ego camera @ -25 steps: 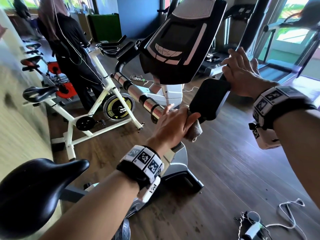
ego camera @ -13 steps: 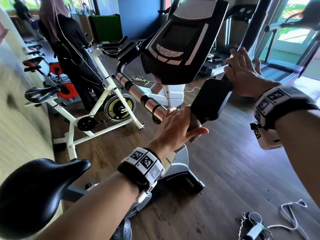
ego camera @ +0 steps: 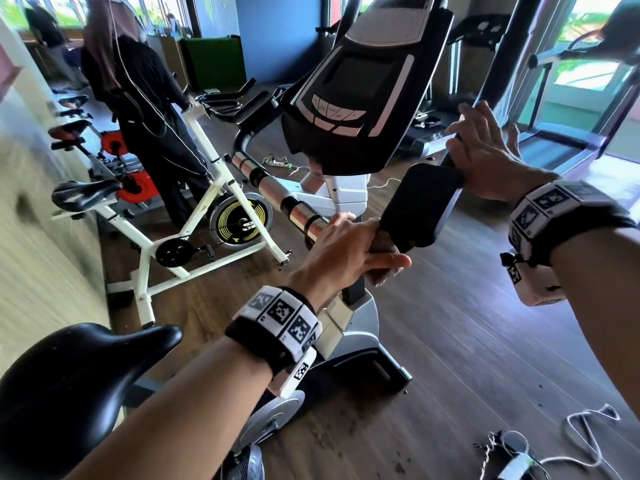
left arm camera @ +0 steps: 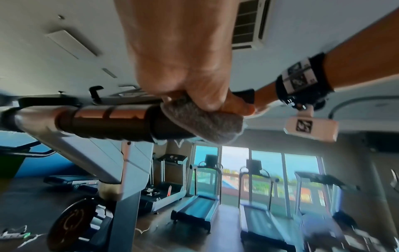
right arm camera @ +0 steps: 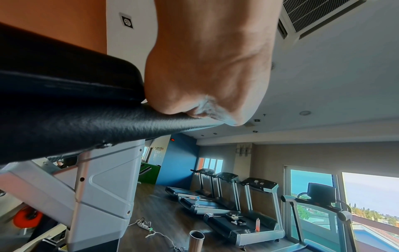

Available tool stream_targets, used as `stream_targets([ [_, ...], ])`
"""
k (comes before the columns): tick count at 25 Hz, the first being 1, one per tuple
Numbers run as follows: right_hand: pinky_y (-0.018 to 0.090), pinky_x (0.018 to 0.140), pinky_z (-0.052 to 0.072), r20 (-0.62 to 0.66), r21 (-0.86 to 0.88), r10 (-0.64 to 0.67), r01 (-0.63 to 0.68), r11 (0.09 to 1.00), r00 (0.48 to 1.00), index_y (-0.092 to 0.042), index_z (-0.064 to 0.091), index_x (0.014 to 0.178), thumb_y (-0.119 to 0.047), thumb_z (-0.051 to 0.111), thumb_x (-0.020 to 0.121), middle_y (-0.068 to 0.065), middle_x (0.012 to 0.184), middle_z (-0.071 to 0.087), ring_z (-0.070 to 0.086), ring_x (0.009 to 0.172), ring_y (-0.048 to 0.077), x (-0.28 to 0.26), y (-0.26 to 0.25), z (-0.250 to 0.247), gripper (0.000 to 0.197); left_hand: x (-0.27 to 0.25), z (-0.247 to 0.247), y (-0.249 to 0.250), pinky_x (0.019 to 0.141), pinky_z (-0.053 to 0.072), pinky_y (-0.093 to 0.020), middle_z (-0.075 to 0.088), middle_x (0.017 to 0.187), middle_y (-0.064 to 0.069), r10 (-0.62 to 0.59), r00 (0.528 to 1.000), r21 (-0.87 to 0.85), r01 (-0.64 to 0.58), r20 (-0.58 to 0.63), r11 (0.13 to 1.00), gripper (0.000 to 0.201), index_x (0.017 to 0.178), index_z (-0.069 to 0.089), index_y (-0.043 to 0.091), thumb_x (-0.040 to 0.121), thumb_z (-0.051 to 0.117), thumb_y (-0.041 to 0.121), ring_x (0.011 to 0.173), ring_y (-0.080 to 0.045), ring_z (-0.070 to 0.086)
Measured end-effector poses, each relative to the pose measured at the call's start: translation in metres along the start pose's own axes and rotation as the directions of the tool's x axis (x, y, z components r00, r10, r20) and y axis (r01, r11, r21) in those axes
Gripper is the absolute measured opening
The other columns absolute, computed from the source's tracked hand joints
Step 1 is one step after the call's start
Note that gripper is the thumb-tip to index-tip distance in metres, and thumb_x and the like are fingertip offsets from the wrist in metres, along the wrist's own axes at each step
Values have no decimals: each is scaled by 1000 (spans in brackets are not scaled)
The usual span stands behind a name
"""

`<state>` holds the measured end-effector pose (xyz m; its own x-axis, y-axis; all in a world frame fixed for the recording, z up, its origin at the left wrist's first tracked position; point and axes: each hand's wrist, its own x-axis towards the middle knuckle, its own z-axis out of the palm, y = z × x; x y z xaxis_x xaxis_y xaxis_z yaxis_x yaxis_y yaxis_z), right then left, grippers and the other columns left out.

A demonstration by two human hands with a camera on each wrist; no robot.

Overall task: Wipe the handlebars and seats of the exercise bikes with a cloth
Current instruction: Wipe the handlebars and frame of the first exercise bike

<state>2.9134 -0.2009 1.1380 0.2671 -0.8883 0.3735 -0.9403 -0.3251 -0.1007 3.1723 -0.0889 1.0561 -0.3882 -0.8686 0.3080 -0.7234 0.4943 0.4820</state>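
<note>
Two hands are on the nearest exercise bike (ego camera: 349,317), and we hold it on both sides of its black console (ego camera: 363,95). Our left hand (ego camera: 346,251) is wrapped around the left handlebar (ego camera: 277,195) with a grey cloth (left arm camera: 200,122) folded between palm and bar; fingers and thumb curl over the cloth, so it is gripped against the grip's dark end. From the left wrist view the cloth looks nubbly and felt-like, a rounded pad bulging out under the fingers. The handlebar itself is a round tube, banded with shiny metal sensor plates and matte black rubber sections, curving up toward the console.

Our right hand (ego camera: 485,157) rests on the right handlebar beside a flat, rounded-rectangle black pad (ego camera: 422,206); its palm bears down on the bar. The fingers look fairly straight from the head view, but we cannot tell whether they wrap under it. From the right wrist view the bar's surface is black with a leathery, pebbled grain.

At lower left sits the bike's seat (ego camera: 69,386), glossy black, smooth and nose-shaped. A white-framed spin bike (ego camera: 194,216) with a yellow-ringed flywheel stands further left, and a person in dark clothes (ego camera: 149,109) stands next to it. The floor (ego camera: 485,358) is dark wood-grain planks.
</note>
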Motion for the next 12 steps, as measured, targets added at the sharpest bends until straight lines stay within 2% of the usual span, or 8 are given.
stream_targets([
  [1,64,119,-7,-1,1,-2,2,1000,1000,-13,43,138,-30,41,109,-1,170,5,-12,157,18,0,0,-1,34,2,-8,-3,86,55,-37,72,91,-1,27,999,-41,-25,47,999,59,114,69,21,79,67,69,91,-15,66],
  [3,64,119,-8,-5,-2,0,0,1000,1000,-13,43,138,-30,40,109,0,170,4,-12,157,18,-1,0,-1,34,4,-24,-8,77,55,-23,73,86,12,90,992,-86,-83,89,993,42,111,72,22,85,74,55,75,2,66],
  [5,65,119,-8,-15,2,-8,8,1000,1000,-12,43,139,-28,40,109,1,170,4,-12,157,20,0,1,0,34,4,-44,-16,77,51,-10,73,94,15,109,994,-109,-108,3,988,41,118,73,24,85,76,47,78,9,64],
  [7,68,118,-6,-23,4,-18,18,1000,1000,-11,43,139,-26,42,109,3,170,4,-11,157,22,0,3,3,34,3,-58,-25,93,54,-18,68,115,7,69,986,-152,-92,-149,984,54,128,69,24,84,74,54,97,0,65],
  [8,70,117,-5,-27,-7,-32,32,999,999,-10,44,138,-25,43,108,4,170,6,-11,157,23,0,5,4,33,2,-60,-26,102,51,-25,62,123,4,72,984,-120,-93,-166,988,57,131,68,26,84,71,58,107,-5,60],
  [9,72,117,-4,-29,-19,-44,44,999,999,-10,44,138,-24,44,108,5,169,7,-10,157,24,1,7,5,33,0,-56,-25,108,45,-31,54,126,4,92,990,-50,-98,-108,994,59,133,66,28,84,68,61,114,-8,53],
  [11,70,118,-5,-43,-3,-39,39,999,998,-12,44,138,-27,40,108,3,169,8,-9,157,22,1,5,4,34,-9,-31,-16,107,40,-36,51,118,5,115,992,67,-117,44,991,56,136,62,29,88,69,56,111,-11,49],
  [12,68,118,-6,-51,24,-24,26,999,998,-14,43,139,-32,35,108,1,169,7,-9,157,20,-1,2,3,36,-15,-16,-11,105,39,-34,56,114,4,134,991,67,-136,28,989,51,135,60,26,90,70,49,107,-13,52],
])
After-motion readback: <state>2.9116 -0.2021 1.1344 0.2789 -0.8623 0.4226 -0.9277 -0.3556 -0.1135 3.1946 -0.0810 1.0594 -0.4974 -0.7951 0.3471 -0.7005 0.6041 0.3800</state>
